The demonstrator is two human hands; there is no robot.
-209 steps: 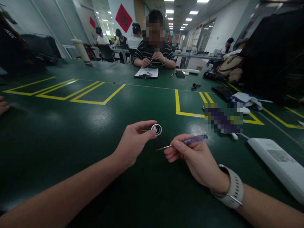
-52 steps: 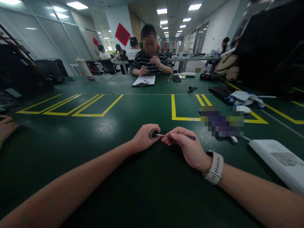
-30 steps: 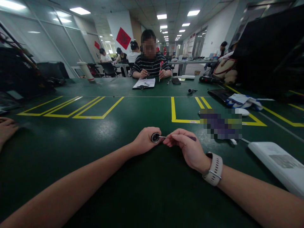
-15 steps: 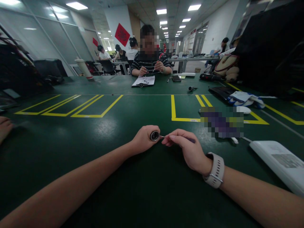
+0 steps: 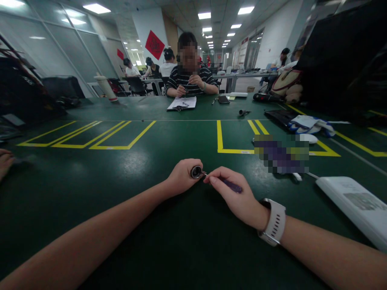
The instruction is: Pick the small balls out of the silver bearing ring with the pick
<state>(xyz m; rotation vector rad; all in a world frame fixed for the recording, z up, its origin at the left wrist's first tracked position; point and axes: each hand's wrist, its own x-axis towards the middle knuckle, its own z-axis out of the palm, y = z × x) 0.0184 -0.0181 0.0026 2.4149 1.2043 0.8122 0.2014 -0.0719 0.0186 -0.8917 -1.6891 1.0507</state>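
Note:
My left hand [image 5: 181, 177] is closed round a small round black-and-silver part [image 5: 196, 172], held just above the green table [image 5: 169, 241] with its open face turned to the right. My right hand [image 5: 234, 193] pinches a thin screwdriver with a purple handle [image 5: 231, 185]. The screwdriver's metal tip reaches into the face of the round part. A white watch is on my right wrist.
A white flat device [image 5: 353, 207] lies at the right. A pixelated object [image 5: 281, 153] sits on yellow floor-tape lines [image 5: 220, 139]. Across the table a person in a striped shirt [image 5: 189, 78] works over a clipboard [image 5: 183, 103]. Another person's hand [image 5: 4, 161] rests at the far left edge.
Both hands have come together since seven seconds ago and the screwdriver tip now meets the round part. In the last half second my right hand tilted, and the handle now points lower to the right.

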